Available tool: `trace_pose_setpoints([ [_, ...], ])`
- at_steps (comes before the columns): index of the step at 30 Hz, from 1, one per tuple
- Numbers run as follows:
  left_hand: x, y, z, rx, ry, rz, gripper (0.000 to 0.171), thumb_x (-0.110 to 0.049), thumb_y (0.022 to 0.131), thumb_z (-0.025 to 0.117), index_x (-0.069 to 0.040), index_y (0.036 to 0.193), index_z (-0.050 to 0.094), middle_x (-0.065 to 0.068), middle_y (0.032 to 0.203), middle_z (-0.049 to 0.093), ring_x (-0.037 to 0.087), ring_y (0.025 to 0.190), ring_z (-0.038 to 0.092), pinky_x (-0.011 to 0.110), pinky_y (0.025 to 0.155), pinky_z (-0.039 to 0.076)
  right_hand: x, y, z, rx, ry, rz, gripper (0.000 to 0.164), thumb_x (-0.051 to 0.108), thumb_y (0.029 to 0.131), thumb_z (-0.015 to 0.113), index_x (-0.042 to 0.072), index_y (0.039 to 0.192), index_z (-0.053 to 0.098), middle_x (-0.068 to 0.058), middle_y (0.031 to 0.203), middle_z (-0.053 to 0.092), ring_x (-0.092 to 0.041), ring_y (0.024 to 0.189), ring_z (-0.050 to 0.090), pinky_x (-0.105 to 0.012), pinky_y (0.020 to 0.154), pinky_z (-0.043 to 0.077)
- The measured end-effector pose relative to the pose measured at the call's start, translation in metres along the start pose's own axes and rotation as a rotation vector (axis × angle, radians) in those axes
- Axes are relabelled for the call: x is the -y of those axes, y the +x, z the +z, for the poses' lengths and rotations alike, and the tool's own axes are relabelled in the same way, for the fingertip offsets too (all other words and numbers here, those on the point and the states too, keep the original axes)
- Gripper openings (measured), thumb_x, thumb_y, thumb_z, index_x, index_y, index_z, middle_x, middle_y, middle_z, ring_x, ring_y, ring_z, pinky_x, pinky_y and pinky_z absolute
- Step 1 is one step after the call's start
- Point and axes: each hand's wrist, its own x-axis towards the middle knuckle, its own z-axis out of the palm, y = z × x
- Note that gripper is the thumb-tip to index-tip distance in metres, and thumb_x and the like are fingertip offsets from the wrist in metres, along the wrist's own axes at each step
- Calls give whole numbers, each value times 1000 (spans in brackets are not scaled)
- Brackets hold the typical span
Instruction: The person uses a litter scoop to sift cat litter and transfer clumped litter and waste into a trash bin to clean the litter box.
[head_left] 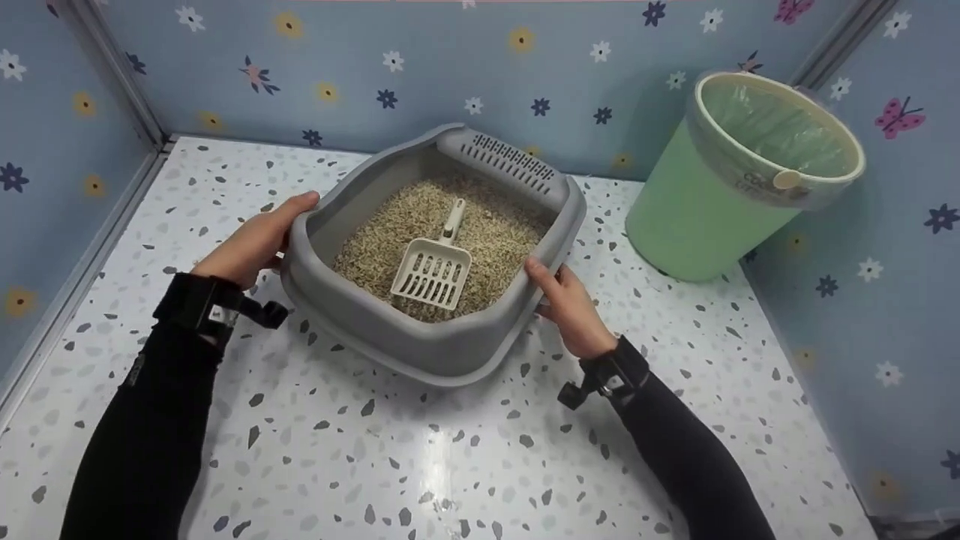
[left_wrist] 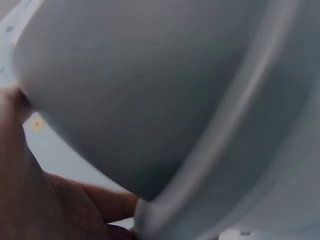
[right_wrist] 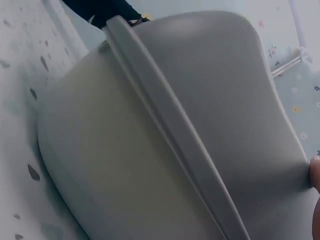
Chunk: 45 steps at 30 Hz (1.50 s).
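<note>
A grey cat litter box (head_left: 390,337) sits turned at an angle on the speckled surface, holding a bed of tan litter (head_left: 499,232). On the litter lies a pale slotted litter scoop (head_left: 435,249), its handle toward the back. My left hand (head_left: 251,238) grips the box's left side, thumb along the rim and fingers under the outer ledge. At the right side my right hand (head_left: 571,306) holds the wall, thumb over the rim; its other fingers are mostly hidden beneath the ledge. The right wrist view shows the box's outer wall (right_wrist: 215,85) with the thumb (right_wrist: 315,174) at its rim.
A green trash bin (head_left: 694,202) with a clear liner stands at the back right. Blue flowered panels (head_left: 450,82) enclose the white speckled surface (head_left: 337,450) at the back and both sides. Each wrist carries a black strapped camera mount.
</note>
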Motion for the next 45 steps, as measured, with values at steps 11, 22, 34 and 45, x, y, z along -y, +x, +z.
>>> trace_pose_setpoints([
  [11,4,-40,42,168,-11,26,71,-70,114,41,-4,124,63,4,87,68,21,75,70,41,65,63,9,44,-54,172,91,-14,35,29,111,63,1,133,65,-6,115,75,-19,107,73,-33,96,59],
  [22,4,-57,63,259,97,-29,79,-74,112,39,-1,125,65,16,93,74,32,80,74,47,70,67,10,76,-86,406,27,-8,54,44,103,77,4,138,67,-11,126,71,-32,122,64,-40,103,53],
  [34,6,0,60,105,-144,87,80,-72,110,53,6,115,69,20,93,79,26,74,79,45,62,67,17,75,-83,359,-28,70,73,37,108,68,-13,157,46,-19,133,68,-31,123,66,-38,102,57],
  [45,9,-7,63,163,-153,95,80,-69,112,49,8,126,60,30,101,76,33,78,81,55,65,67,16,60,-74,291,3,76,76,38,108,69,-12,159,43,-23,140,61,-32,128,61,-38,102,56],
])
